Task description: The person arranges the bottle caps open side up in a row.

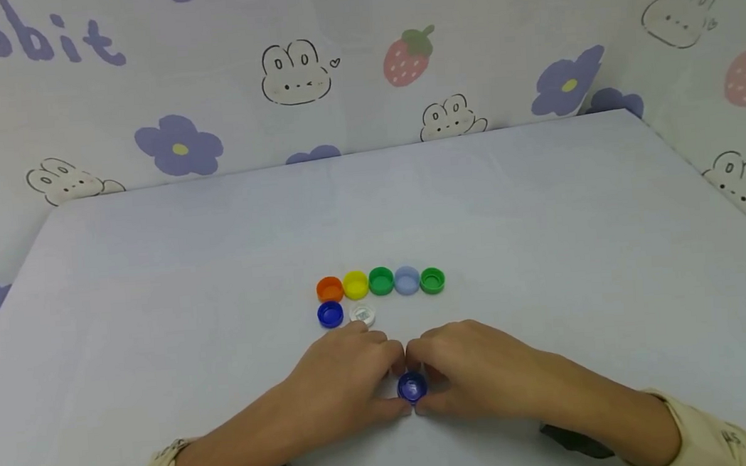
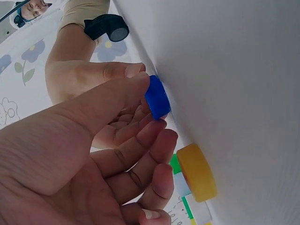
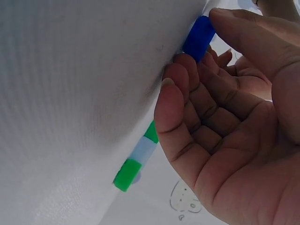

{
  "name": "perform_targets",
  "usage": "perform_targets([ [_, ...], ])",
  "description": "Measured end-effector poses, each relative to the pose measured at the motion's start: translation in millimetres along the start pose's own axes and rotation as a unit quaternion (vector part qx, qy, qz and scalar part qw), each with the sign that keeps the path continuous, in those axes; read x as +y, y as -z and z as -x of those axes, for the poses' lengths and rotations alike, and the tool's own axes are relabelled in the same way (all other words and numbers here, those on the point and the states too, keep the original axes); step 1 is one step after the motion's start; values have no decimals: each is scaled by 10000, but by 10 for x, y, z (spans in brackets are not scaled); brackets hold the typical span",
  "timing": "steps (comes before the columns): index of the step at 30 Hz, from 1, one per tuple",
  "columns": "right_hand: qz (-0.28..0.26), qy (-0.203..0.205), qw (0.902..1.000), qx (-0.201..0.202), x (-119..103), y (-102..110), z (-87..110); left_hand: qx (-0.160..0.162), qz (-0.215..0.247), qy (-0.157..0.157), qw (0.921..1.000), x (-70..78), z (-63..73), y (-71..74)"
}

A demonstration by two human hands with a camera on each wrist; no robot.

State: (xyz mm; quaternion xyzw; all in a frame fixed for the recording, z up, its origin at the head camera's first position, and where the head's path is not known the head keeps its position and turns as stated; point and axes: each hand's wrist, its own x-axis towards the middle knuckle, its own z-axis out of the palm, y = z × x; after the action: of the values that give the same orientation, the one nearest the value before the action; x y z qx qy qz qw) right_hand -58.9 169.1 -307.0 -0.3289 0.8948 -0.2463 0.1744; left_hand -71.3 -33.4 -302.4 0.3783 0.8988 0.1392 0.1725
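Observation:
A dark blue bottle cap [image 1: 412,387] lies on the white table between my two hands, near the front. My left hand [image 1: 346,377] pinches it from the left, thumb at the near side and fingers at the far side. From the right, my right hand [image 1: 478,373] grips the same cap in a mirrored way, the fingertips of both hands nearly meeting. In the left wrist view the blue cap [image 2: 158,97] stands right at the thumb tip. The right wrist view has the blue cap [image 3: 199,38] between thumb and fingertips.
Beyond my hands runs a row of caps: orange [image 1: 329,289], yellow [image 1: 355,285], green [image 1: 381,281], light blue [image 1: 407,280] and another green [image 1: 432,281]. Below its left end sit a blue cap [image 1: 330,314] and a white cap [image 1: 363,315], the latter right by my left fingers.

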Motion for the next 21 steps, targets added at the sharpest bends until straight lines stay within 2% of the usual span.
perform_targets([
  [3, 82, 90, 9999, 56, -10, -9, 0, -31, -33, 50, 10000, 5, 8, 3],
  [11, 180, -83, 9998, 39, -39, 7, 14, 146, -156, -43, 9998, 7, 17, 6],
  [21, 202, 161, 9996, 115, -66, -11, 13, -21, -55, 13, 10000, 21, 10, -14],
])
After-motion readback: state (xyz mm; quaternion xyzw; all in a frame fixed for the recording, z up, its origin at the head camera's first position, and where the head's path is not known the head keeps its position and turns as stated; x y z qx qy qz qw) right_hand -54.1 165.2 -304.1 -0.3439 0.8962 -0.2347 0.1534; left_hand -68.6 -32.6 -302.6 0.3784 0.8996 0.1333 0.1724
